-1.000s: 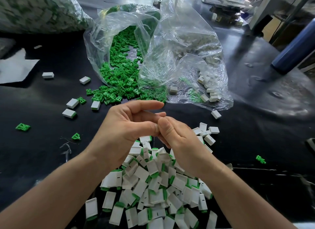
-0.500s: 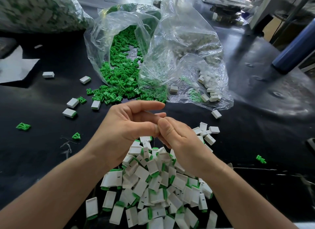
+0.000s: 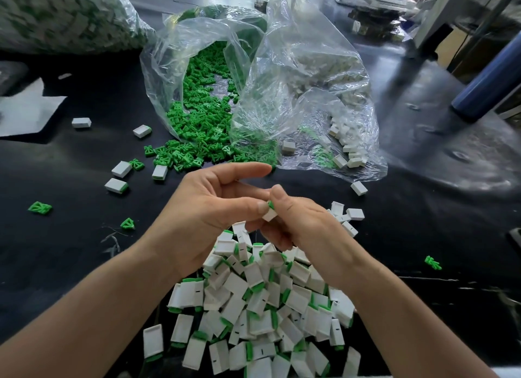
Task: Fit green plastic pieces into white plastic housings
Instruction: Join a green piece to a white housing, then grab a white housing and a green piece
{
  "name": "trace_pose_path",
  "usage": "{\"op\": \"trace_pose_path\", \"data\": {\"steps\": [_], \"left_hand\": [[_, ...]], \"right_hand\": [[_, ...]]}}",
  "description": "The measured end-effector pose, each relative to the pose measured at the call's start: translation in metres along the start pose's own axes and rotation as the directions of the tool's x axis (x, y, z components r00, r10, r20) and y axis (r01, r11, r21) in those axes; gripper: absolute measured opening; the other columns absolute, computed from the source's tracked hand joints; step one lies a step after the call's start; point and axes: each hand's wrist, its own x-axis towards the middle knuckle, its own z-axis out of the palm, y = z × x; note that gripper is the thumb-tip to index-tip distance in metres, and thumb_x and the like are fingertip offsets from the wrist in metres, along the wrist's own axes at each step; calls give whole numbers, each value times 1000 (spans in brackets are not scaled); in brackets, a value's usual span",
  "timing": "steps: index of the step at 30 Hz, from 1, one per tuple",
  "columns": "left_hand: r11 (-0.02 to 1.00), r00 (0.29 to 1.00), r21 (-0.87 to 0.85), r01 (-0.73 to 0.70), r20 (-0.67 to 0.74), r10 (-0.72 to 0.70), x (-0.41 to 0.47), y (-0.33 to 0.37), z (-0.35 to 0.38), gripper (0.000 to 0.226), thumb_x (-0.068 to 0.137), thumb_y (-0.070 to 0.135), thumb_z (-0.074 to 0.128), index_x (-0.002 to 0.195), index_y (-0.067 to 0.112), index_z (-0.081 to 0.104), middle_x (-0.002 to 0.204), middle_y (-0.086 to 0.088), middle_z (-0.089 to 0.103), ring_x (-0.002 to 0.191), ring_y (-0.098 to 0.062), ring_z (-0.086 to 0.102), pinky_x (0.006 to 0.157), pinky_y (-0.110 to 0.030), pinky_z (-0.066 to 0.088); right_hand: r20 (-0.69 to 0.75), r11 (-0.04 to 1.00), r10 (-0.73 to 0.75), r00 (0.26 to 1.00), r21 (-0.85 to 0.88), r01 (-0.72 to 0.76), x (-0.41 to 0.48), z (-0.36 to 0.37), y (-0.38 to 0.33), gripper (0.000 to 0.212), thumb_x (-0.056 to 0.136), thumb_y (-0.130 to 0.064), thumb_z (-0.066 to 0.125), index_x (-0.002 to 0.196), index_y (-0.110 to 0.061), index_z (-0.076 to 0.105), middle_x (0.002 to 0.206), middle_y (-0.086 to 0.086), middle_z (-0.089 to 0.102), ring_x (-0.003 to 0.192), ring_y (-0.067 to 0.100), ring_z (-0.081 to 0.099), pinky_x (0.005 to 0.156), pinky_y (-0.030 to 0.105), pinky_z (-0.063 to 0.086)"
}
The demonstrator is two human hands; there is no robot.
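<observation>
My left hand (image 3: 205,211) and my right hand (image 3: 298,225) meet above a heap of white housings with green pieces fitted (image 3: 259,307). Between both thumbs sits one white housing (image 3: 269,214) with a green piece (image 3: 271,205) showing at its top end; both hands pinch it. My left index finger sticks out straight above. An open clear bag spills loose green pieces (image 3: 203,129) onto the black table. A second clear bag beside it holds empty white housings (image 3: 348,148).
Stray white housings (image 3: 121,169) and single green pieces (image 3: 40,207) lie on the black table (image 3: 70,251) to the left. A few empty housings (image 3: 345,214) lie right of my hands. A big filled bag (image 3: 62,14) stands far left, a blue cylinder (image 3: 487,87) far right.
My right hand has dropped slightly and turned, so the white housing with the green piece now shows between the thumbs. The left hand has barely moved.
</observation>
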Motion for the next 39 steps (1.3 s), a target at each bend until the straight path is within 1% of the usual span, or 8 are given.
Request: {"op": "trace_pose_path", "data": {"steps": [5,10,16,21,26,33,36,39], "left_hand": [[999,999,-41,6,-33,-8,1,-1,1,47,54,3,66,101,9,62,70,-8,72,52,-16,63,51,-22,52],[1000,996,4,2,-84,-2,2,-3,1,42,54,7,66,96,15,64,71,-6,71,62,-17,69,52,-24,55],[971,994,235,-34,-91,56,2,-5,2,48,66,-17,68,94,21,64,70,-2,72,62,-10,68,56,-16,52],[945,991,324,-46,-103,83,1,-4,3,48,66,-13,72,97,23,63,75,-5,73,64,-13,68,62,-20,56],[939,994,342,-29,-88,63,1,-3,4,48,67,-13,72,95,25,64,69,-2,72,61,-10,67,60,-18,54],[936,994,353,3,-104,37,1,-2,0,44,66,-10,73,96,21,66,71,-4,72,62,-10,67,60,-16,53],[946,1000,324,-6,16,1,-3,1,3,40,54,7,79,92,18,71,73,-8,73,64,-12,68,57,-16,52],[946,996,325,-18,87,-11,-6,2,5,36,50,29,76,85,20,74,75,-11,73,64,-11,68,56,-12,48]], "right_hand": [[-5,997,76,997,-20,-76,0,-5,-5,64,77,-58,26,70,-8,65,52,-4,52,47,6,42,48,11,35],[-242,999,-28,970,-38,19,2,-17,-4,33,87,-35,50,64,-15,62,49,-9,53,48,1,46,49,10,35],[-247,985,-149,958,-117,124,1,-20,-1,11,82,-13,65,73,-19,69,65,-5,65,63,3,57,62,16,47],[-266,962,-153,952,-262,81,2,-17,2,9,80,-15,69,73,-20,69,67,2,67,62,8,57,62,30,48],[-282,935,-151,948,-351,45,2,-16,3,16,82,-18,66,69,-24,63,59,-9,58,56,1,49,57,22,43],[-344,936,-102,933,-351,-27,3,-33,1,17,85,-18,63,69,-22,62,60,-8,57,59,4,50,63,27,46],[-450,902,-133,883,-424,-80,3,-46,5,14,85,-26,63,71,-24,63,65,-9,61,63,4,56,65,24,48],[-603,776,-191,775,-576,-257,6,-69,12,9,86,-30,61,82,-25,67,73,-10,60,73,10,56,71,24,40]]}}
